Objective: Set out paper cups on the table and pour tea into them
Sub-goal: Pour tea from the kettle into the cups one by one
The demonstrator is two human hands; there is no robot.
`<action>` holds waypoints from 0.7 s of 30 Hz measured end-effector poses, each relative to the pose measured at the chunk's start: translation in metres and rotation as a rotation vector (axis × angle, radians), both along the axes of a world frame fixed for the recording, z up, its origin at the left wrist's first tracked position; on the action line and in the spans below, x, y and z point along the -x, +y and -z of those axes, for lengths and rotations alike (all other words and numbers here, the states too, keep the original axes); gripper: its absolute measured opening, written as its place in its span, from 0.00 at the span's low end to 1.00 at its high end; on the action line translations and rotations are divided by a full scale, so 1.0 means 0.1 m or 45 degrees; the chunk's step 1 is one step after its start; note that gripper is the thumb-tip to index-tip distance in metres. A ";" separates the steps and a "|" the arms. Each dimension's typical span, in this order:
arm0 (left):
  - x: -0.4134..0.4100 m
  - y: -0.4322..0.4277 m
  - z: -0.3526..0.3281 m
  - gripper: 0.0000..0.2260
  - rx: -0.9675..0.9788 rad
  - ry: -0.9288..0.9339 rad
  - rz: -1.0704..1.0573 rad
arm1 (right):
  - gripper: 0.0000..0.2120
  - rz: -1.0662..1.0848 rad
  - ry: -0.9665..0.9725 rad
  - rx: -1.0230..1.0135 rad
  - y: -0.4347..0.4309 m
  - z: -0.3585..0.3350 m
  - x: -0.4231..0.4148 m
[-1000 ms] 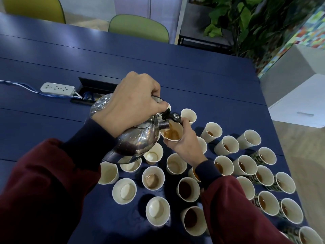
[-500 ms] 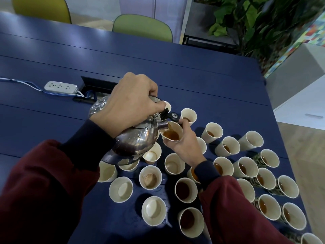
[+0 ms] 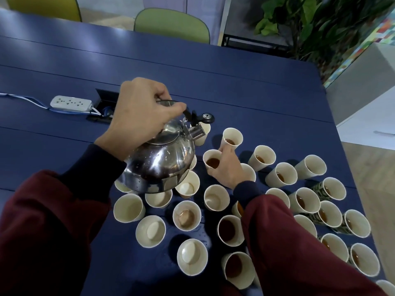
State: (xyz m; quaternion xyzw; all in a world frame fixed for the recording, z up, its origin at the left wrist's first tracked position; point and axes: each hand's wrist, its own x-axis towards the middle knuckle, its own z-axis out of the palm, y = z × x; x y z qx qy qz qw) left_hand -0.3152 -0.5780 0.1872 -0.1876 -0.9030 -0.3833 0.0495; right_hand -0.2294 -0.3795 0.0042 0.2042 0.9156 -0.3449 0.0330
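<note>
Near edge of the dark blue table point(image 3: 267, 97): two maroon sleeves point(image 3: 42, 231) reach in over it. Between them, a loose cluster of cream paper cups, all upright: an empty cup point(image 3: 192, 256) nearest, a dark-filled cup point(image 3: 230, 230) to its right and a little farther, a cup with a thin film of tea point(image 3: 186, 215) behind. More filled cups point(image 3: 303, 200) crowd toward the table's right edge, a few with green-patterned walls; the outermost stand near that edge.

Mid table: left hand point(image 3: 141, 112) clamped on the black handle of a polished steel kettle point(image 3: 162, 165), fingers curled over it. Kettle hangs above the left-side empty cups, hiding parts of several. Its spout point(image 3: 197, 131) points toward the far right corner, black spout cap point(image 3: 207, 119) flipped up.

Right hand point(image 3: 227, 169) wraps fingers and thumb round a small cream paper cup of brown tea point(image 3: 212, 162), upright. That cup is just right of the kettle's belly, nearer than the spout and apart from it. Cannot tell whether its base touches the table.

Farther: a tea-filled cup point(image 3: 232, 137) just beyond the right hand, another cup partly hidden behind the spout. Beyond these, bare blue boards run to the far edge. Toward the left edge, a white power strip point(image 3: 70, 102) with a blue-white cable, beside a black cable hatch point(image 3: 102, 97). Past the far edge, a green chair back point(image 3: 171, 24); a leafy plant point(image 3: 310, 28) off the far right corner
</note>
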 end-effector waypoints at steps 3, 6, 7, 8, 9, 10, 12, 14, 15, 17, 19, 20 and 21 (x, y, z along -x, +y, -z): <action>0.11 -0.09 -0.01 0.14 -0.032 0.003 0.010 | 0.29 -0.028 -0.080 -0.050 -0.07 0.03 0.08; 0.21 -0.16 -0.04 0.14 -0.044 0.014 0.026 | 0.31 -0.069 -0.184 -0.122 -0.11 0.01 0.12; 0.25 -0.19 -0.05 0.14 -0.057 0.012 0.036 | 0.33 -0.093 -0.217 -0.155 -0.12 -0.01 0.13; 0.29 -0.23 -0.05 0.14 -0.071 0.009 0.043 | 0.35 -0.118 -0.244 -0.187 -0.13 -0.04 0.15; 0.33 -0.26 -0.05 0.14 -0.085 0.009 0.047 | 0.36 -0.139 -0.252 -0.216 -0.12 -0.08 0.18; 0.37 -0.28 -0.06 0.14 -0.096 0.012 0.050 | 0.35 -0.148 -0.233 -0.240 -0.10 -0.13 0.22; 0.45 -0.33 -0.07 0.14 -0.114 0.016 0.061 | 0.32 -0.108 -0.130 -0.254 -0.08 -0.22 0.35; 0.51 -0.36 -0.07 0.14 -0.133 0.010 0.075 | 0.30 -0.037 -0.010 -0.270 -0.07 -0.28 0.51; 0.56 -0.39 -0.07 0.14 -0.141 0.001 0.081 | 0.31 -0.005 0.024 -0.280 -0.07 -0.27 0.60; 0.64 -0.43 -0.07 0.14 -0.153 -0.022 0.086 | 0.34 0.037 0.021 -0.277 -0.07 -0.24 0.77; 0.71 -0.45 -0.05 0.14 -0.155 -0.038 0.088 | 0.40 0.038 -0.027 -0.259 -0.09 -0.20 0.91; 0.76 -0.47 -0.04 0.14 -0.150 -0.045 0.090 | 0.43 0.033 -0.058 -0.241 -0.10 -0.17 0.98; 0.80 -0.48 -0.03 0.14 -0.147 -0.057 0.092 | 0.45 0.034 -0.092 -0.215 -0.11 -0.14 1.04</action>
